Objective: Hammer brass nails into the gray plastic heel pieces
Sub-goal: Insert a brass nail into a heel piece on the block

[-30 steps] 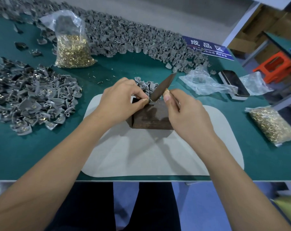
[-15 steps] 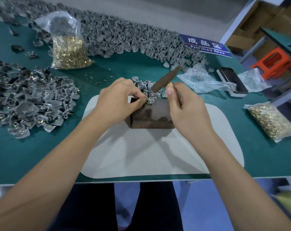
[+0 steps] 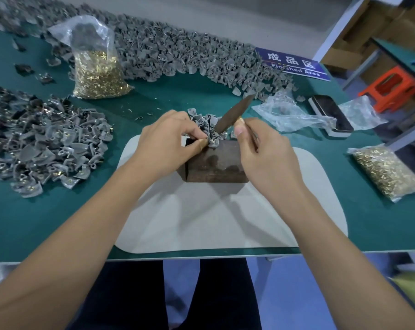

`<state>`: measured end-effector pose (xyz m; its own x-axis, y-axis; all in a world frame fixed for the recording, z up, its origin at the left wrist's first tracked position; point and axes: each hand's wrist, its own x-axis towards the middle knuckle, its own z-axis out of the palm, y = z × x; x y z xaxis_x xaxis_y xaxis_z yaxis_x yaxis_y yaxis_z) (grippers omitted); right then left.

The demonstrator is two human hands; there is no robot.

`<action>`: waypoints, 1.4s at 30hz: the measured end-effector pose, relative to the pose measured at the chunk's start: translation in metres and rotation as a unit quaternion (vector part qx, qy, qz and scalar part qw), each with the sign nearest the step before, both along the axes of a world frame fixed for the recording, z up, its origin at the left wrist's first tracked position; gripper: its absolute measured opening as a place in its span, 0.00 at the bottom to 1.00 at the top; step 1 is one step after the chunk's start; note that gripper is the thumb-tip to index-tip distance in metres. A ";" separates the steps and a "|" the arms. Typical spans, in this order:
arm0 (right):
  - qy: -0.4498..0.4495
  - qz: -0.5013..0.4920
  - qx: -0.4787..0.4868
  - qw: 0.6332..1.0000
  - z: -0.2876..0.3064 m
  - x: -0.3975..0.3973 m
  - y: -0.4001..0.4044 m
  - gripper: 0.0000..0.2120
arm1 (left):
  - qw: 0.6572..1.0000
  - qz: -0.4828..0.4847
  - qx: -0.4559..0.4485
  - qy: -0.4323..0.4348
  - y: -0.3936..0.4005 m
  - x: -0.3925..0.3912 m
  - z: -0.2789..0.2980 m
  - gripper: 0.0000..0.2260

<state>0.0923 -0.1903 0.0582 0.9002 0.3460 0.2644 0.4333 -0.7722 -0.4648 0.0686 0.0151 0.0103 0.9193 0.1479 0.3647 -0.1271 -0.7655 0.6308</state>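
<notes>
Green bench, metal block [image 3: 216,163]: your left hand [image 3: 163,141] pinches the small, stiff heel piece [image 3: 212,140] — keep to its edges — while your right hand [image 3: 261,151] grips the hammering tool [image 3: 235,113].

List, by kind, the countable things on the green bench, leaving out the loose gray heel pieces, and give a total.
Clear plastic bags of brass nails: 2
Empty crumpled clear plastic bags: 2
Dark rusty metal block: 1
Flat metal striking bar: 1
White oval mat: 1
Blue sign: 1
Black phone: 1
Total: 9
</notes>
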 end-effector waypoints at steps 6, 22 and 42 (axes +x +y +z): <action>0.055 0.031 -0.020 0.998 0.007 0.014 -0.003 0.19 | 1.000 -0.002 0.006 -0.003 0.001 0.001 -0.002 0.03; 0.107 -0.167 0.063 0.978 -0.047 0.034 -0.034 0.28 | 0.998 -0.037 -0.051 -0.018 0.000 0.002 -0.013 0.02; -0.095 -0.049 0.026 0.994 -0.016 0.004 0.053 0.16 | 0.995 0.055 -0.079 -0.036 0.008 -0.011 0.005 0.01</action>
<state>0.0962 -0.1374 0.0424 0.8609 0.2414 0.4479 0.4415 -0.7919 -0.4219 0.0580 0.0233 0.0155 0.8665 0.3074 0.3932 -0.0972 -0.6688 0.7371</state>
